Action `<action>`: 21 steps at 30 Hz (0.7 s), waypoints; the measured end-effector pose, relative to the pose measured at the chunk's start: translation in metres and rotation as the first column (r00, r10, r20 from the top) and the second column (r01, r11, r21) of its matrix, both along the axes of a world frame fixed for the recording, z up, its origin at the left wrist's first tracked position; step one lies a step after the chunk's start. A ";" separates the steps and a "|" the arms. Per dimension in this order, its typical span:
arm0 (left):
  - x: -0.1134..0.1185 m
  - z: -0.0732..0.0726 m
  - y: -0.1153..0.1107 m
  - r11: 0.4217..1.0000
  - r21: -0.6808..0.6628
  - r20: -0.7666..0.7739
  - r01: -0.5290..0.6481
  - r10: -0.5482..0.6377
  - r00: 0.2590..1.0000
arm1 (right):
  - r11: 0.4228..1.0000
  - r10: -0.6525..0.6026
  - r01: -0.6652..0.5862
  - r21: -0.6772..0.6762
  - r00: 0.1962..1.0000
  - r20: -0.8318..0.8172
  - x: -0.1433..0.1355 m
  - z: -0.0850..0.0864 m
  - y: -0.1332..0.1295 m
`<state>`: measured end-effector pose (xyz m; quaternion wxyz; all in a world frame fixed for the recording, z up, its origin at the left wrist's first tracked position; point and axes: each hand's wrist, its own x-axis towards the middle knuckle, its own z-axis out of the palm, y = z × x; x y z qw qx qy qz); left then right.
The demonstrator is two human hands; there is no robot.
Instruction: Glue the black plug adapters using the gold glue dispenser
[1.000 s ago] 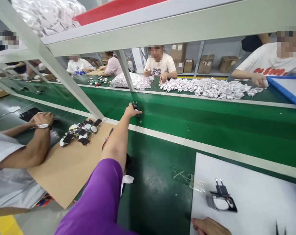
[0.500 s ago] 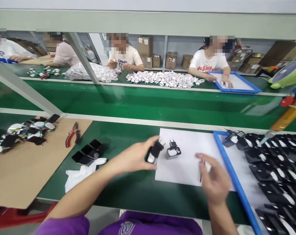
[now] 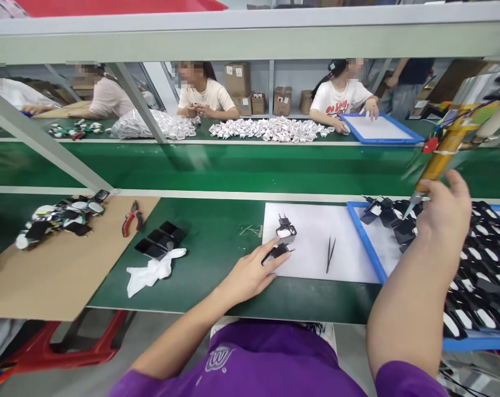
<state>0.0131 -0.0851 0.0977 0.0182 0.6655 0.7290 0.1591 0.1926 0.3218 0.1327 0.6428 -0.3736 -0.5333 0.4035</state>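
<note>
Plugs point(image 3: 285, 234), two black ones, sit near the left edge of the white sheet point(image 3: 311, 264), one just in front of the other. The left hand point(image 3: 252, 275) is on the near one, fingers a bit apart. It hides part of that plug, so I can't tell if it pinches it. The right hand point(image 3: 446, 207) is up by the yellow tube point(image 3: 442, 160), fingers bent. I can't tell if they hold it. The right arm point(image 3: 415, 298) hides part of the blue tray point(image 3: 367, 242) and its black rows, and the tray is cut off at the side. Tweezers point(image 3: 331, 255) lie between the plugs and the tray. Green worktop point(image 3: 216, 237) shows between the sheet and the black cups point(image 3: 161, 241). Its front edge runs close to the purple shirt.
</note>
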 end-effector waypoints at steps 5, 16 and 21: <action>0.008 -0.028 -0.012 0.944 0.131 0.048 -0.303 0.299 0.953 | 0.980 -0.085 0.044 -0.194 0.975 -0.205 -0.027 0.037 -0.056; 0.008 -0.037 0.011 0.895 -0.035 0.296 -0.445 0.434 0.851 | 0.698 0.702 -0.716 -0.019 0.689 -0.182 -0.076 0.075 -0.154; 0.009 -0.031 0.005 0.904 0.025 0.358 -0.427 0.391 0.848 | 0.500 0.852 -0.861 0.096 0.470 -0.228 -0.090 0.098 -0.186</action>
